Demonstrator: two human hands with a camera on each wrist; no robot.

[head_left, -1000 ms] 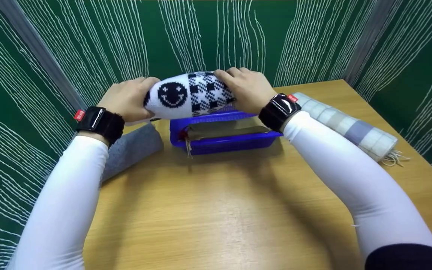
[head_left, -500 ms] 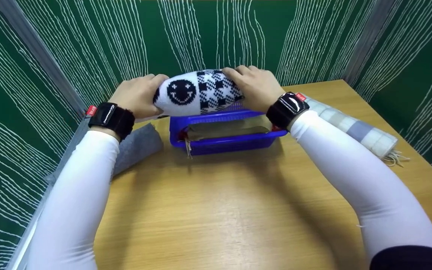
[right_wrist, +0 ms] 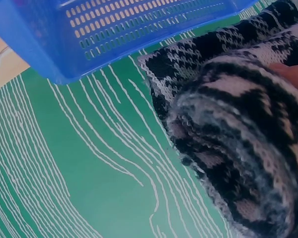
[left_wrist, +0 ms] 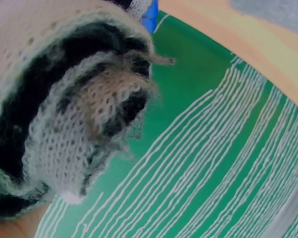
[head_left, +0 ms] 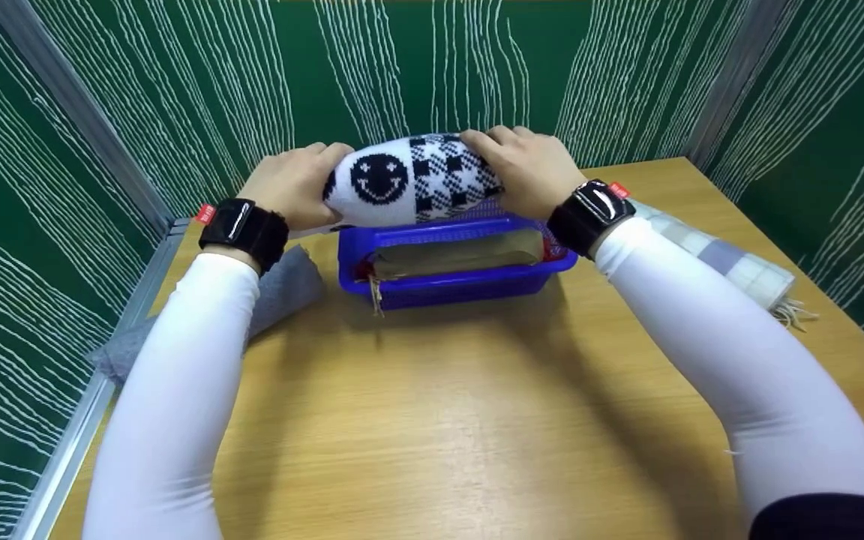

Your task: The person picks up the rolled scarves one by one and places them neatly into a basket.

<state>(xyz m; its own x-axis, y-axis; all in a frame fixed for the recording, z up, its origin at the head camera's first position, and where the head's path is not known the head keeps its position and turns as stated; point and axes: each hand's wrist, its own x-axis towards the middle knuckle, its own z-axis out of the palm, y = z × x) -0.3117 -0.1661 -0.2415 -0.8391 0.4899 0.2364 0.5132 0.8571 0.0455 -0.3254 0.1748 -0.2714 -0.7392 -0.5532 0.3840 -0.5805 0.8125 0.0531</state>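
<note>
1. Your left hand (head_left: pixel 293 186) grips the left end of a thick rolled knit in black and white (head_left: pixel 417 180), fingers over the top and thumb toward you, bent only as far as its thickness allows.
2. Your right hand (head_left: pixel 533 172) has the other end the same way, so the roll spans the gap between your two hands, bowed slightly upward in the middle.
3. You have the knitted roll at the far side of the long blue perforated plastic basket (head_left: pixel 447 292), overlapping its back edge in the head view; you can't tell whether they touch. A black smiling face shows near your left hand, a black-and-white check near your right.
4. Both wrist views show you the roll's coiled ends; at the right one, a flat layer juts out toward the basket.
5. Inside the basket you have an olive-brown cloth roll (head_left: pixel 458 253), lying lengthwise, with red showing at both ends and a pale fringe (head_left: pixel 376 294) hanging over the front, near the left corner.
6. Left of the basket lies a grey fabric roll (head_left: pixel 289 285), partly behind your forearm.
7. Right of the basket, slanting toward you, is a pale plaid fabric roll (head_left: pixel 724 255) with a stringy end; your right arm covers part of it.
</note>
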